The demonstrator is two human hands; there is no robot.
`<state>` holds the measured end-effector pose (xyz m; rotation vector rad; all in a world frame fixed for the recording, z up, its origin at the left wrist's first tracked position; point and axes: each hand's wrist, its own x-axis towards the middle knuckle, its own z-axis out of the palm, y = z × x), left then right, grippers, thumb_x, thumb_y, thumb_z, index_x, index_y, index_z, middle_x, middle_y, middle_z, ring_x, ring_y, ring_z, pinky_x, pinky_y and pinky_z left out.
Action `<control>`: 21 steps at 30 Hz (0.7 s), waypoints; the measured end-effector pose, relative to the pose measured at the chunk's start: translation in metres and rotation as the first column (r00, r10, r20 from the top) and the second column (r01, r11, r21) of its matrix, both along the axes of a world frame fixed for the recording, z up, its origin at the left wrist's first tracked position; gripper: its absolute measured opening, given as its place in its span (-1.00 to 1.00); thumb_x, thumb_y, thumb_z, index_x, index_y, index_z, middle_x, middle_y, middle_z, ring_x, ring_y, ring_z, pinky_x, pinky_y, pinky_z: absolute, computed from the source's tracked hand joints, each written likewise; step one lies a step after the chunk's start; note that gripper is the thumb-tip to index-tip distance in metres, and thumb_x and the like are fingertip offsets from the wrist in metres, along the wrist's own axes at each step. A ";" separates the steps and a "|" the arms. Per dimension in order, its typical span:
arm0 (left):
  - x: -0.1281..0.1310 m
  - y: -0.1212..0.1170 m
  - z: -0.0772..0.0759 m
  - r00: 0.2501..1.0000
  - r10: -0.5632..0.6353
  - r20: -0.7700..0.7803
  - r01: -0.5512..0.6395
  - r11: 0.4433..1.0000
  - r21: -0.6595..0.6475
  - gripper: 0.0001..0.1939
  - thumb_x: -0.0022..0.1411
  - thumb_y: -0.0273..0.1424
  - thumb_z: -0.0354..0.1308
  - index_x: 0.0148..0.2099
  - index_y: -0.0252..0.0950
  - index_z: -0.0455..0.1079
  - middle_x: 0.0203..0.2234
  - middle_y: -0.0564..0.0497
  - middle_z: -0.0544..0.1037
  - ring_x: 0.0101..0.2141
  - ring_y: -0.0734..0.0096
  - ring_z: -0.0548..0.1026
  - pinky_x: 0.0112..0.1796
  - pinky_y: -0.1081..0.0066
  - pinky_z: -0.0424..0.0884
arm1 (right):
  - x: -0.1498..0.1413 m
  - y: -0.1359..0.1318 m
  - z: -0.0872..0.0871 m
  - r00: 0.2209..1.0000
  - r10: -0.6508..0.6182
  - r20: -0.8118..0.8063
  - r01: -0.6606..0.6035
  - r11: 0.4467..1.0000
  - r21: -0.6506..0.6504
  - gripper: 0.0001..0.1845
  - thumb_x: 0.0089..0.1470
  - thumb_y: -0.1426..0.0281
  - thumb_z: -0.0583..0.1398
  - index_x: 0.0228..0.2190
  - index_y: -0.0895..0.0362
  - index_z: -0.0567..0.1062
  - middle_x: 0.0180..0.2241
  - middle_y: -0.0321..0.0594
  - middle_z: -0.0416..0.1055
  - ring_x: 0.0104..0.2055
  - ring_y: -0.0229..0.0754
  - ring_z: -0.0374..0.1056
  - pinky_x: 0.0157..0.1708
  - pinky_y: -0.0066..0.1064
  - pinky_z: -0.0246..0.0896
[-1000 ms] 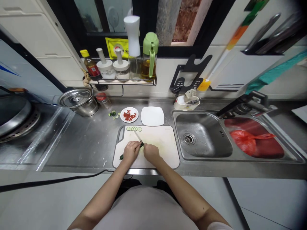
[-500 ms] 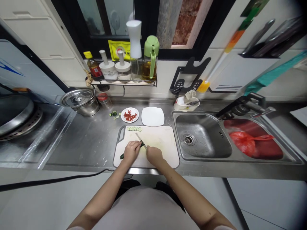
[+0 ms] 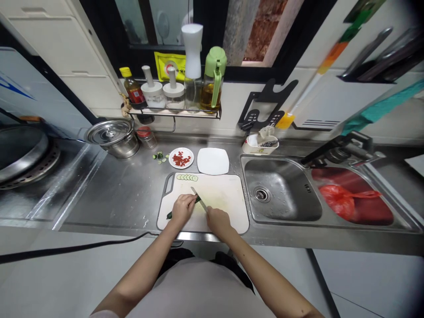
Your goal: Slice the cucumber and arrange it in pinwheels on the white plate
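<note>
On the white cutting board (image 3: 228,194) my left hand (image 3: 183,210) is closed over a dark green cucumber (image 3: 169,215), most of which it hides. One end shows below my hand, the other just past my fingertips. My right hand (image 3: 218,221) grips a knife (image 3: 200,202) by its handle, the blade slanting up to the left beside the cucumber's cut end. Whether the blade touches it, I cannot tell. A row of overlapping cucumber slices (image 3: 187,177) lies along the board's top left edge.
Behind the board stand a plate of chopped red pieces (image 3: 181,158) and a white square plate (image 3: 213,161). Cucumber scraps (image 3: 160,157) lie left of them, near a lidded pot (image 3: 114,137). A double sink (image 3: 281,190) is on the right, with a red bag (image 3: 338,201) in it.
My right hand and the knife have shifted slightly right and down relative to the board. My left hand stays on the cucumber. The whole view has shifted a little.
</note>
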<state>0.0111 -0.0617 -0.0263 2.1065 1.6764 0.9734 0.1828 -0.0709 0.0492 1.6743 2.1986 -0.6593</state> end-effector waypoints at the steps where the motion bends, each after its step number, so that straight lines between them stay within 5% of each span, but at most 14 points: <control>1: 0.000 0.000 0.000 1.000 0.002 -0.001 -0.002 1.000 -0.003 -0.79 0.30 -0.43 0.08 -0.11 -0.21 0.53 -0.23 -0.04 0.61 -0.17 0.30 0.50 -0.12 0.25 0.44 | -0.002 0.002 0.000 1.000 0.002 0.002 -0.002 1.000 0.000 -0.69 0.23 0.49 -0.06 -0.10 0.22 0.41 -0.25 0.05 0.52 -0.14 -0.01 0.47 -0.23 -0.29 0.25; 10: 0.000 0.000 -0.001 1.000 -0.002 -0.001 0.002 1.000 -0.004 -0.79 0.30 -0.44 0.08 -0.12 -0.23 0.53 -0.22 -0.03 0.61 -0.17 0.31 0.49 -0.12 0.26 0.44 | -0.014 0.018 -0.003 1.000 0.025 -0.007 -0.025 0.999 0.022 -0.70 0.24 0.49 -0.07 -0.09 0.19 0.38 -0.21 0.01 0.52 -0.13 -0.05 0.47 -0.22 -0.32 0.26; 21: 0.000 -0.001 0.000 1.000 -0.005 0.001 0.005 1.000 0.014 -0.78 0.30 -0.44 0.07 -0.10 -0.21 0.52 -0.22 -0.03 0.61 -0.18 0.30 0.49 -0.13 0.24 0.44 | -0.001 0.004 -0.001 1.000 0.012 0.015 -0.011 1.000 -0.012 -0.70 0.24 0.48 -0.05 -0.10 0.21 0.41 -0.24 0.03 0.52 -0.14 -0.04 0.47 -0.24 -0.33 0.24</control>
